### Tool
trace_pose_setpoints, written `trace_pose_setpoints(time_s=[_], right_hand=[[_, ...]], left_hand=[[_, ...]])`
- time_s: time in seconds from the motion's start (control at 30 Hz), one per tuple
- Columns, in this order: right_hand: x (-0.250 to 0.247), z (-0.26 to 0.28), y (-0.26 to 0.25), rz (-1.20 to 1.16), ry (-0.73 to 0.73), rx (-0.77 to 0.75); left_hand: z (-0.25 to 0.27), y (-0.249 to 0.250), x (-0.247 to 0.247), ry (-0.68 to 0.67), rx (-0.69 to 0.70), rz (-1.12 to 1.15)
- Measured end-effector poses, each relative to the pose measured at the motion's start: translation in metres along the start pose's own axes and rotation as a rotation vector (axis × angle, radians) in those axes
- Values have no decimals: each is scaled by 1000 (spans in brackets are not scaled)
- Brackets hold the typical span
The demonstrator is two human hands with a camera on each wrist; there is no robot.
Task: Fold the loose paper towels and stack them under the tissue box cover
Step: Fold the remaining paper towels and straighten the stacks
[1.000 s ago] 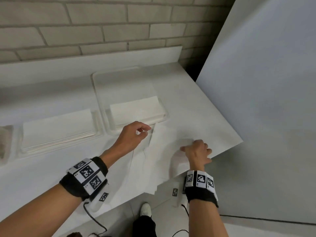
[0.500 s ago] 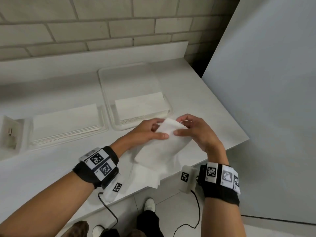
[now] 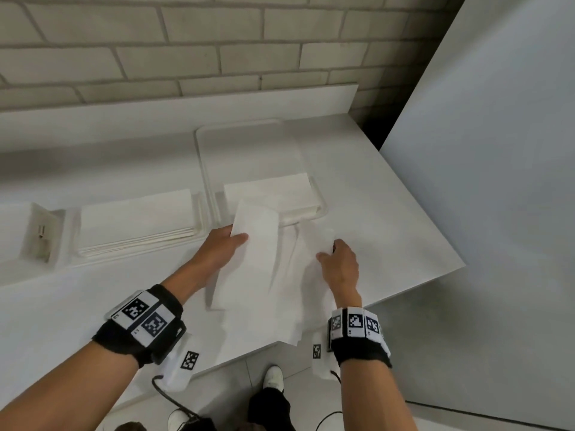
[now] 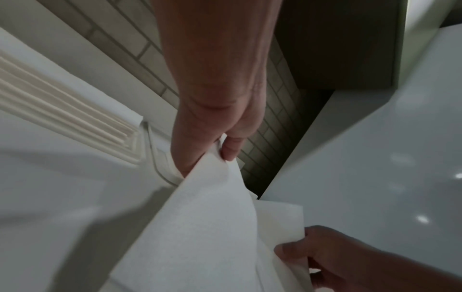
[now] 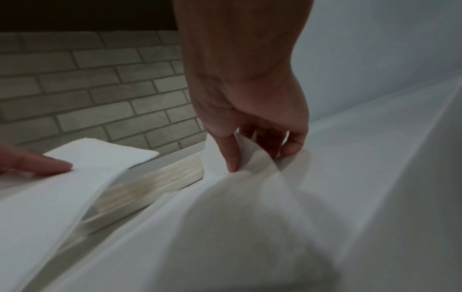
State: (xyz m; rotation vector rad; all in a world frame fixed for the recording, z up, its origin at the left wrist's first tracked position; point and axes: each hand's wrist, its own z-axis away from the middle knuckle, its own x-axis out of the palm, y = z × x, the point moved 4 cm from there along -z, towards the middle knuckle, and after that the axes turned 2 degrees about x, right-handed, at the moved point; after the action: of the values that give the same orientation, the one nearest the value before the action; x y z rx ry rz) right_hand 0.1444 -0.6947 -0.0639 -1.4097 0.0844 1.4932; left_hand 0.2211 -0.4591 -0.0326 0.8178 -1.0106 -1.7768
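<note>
My left hand (image 3: pixel 231 241) pinches the far end of a folded paper towel (image 3: pixel 249 259), thumb on top, and holds it lifted just in front of the clear tray (image 3: pixel 320 209). The same pinch shows in the left wrist view (image 4: pixel 220 150) on the folded paper towel (image 4: pixel 200 227). A stack of folded towels (image 3: pixel 273 194) lies in that tray. My right hand (image 3: pixel 326 253) pinches a sheet of the loose towel pile (image 3: pixel 298 290) on the counter, seen in the right wrist view (image 5: pixel 240 158) lifting the loose towel pile (image 5: pixel 250 207). No tissue box cover is in view.
A second stack of folded towels (image 3: pixel 137 219) sits in another clear tray (image 3: pixel 199 241) to the left. A small white holder (image 3: pixel 40 234) stands at the far left. The white counter (image 3: pixel 389 231) ends at an edge on the right, beside a grey panel (image 3: pixel 497 181). A brick wall (image 3: pixel 186 51) is behind.
Both hands held the towel together half a second ago. Now the left hand alone carries the folded towel toward the tray, and the right hand has dropped to the loose pile and pinched a sheet.
</note>
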Motion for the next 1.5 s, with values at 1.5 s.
trace_pose_setpoints(time_s=[1.5], right_hand=[[25,112,-141,-838,-255,-120]], left_hand=[[59,10,-54,6,-15,423]])
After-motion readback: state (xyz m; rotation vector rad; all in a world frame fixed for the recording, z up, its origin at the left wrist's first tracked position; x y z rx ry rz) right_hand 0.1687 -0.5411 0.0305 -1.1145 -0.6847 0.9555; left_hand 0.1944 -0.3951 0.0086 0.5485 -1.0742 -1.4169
